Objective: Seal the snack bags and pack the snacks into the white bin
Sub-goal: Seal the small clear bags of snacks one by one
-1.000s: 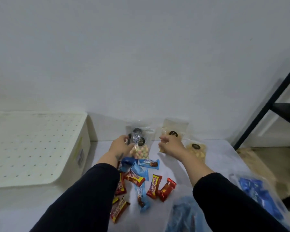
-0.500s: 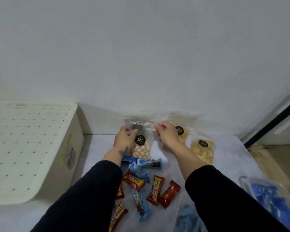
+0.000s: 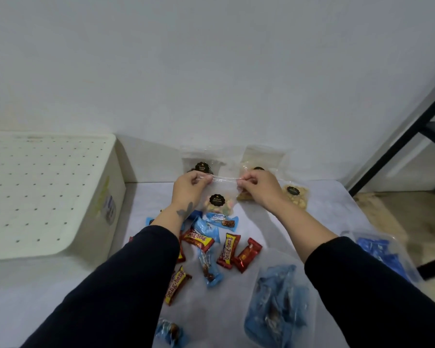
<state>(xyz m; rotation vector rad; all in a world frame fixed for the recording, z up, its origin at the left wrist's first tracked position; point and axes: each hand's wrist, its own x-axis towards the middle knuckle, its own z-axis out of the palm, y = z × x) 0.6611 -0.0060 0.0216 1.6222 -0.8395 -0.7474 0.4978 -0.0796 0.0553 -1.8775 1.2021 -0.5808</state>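
A clear snack bag (image 3: 217,200) with a black round label and pastel biscuits is held upright over the table. My left hand (image 3: 190,188) pinches the left end of its top strip and my right hand (image 3: 258,187) pinches the right end, stretching the strip between them. Three more clear labelled bags stand against the wall: one (image 3: 201,165) behind my left hand, one (image 3: 261,159) behind my right, one with pale snacks (image 3: 295,195) to the right. The white bin (image 3: 113,197) stands at the left with a perforated lid (image 3: 35,187) on top.
Several red-yellow and blue wrapped bars (image 3: 206,244) lie scattered between my forearms. A clear bag of blue sweets (image 3: 279,302) lies near front right, another (image 3: 384,252) at the right table edge. A black metal frame (image 3: 397,139) rises on the right beside the table.
Both hands have lifted the biscuit bag toward me and slid to the two ends of its top strip, pulling it taut. The camera view has shifted slightly.
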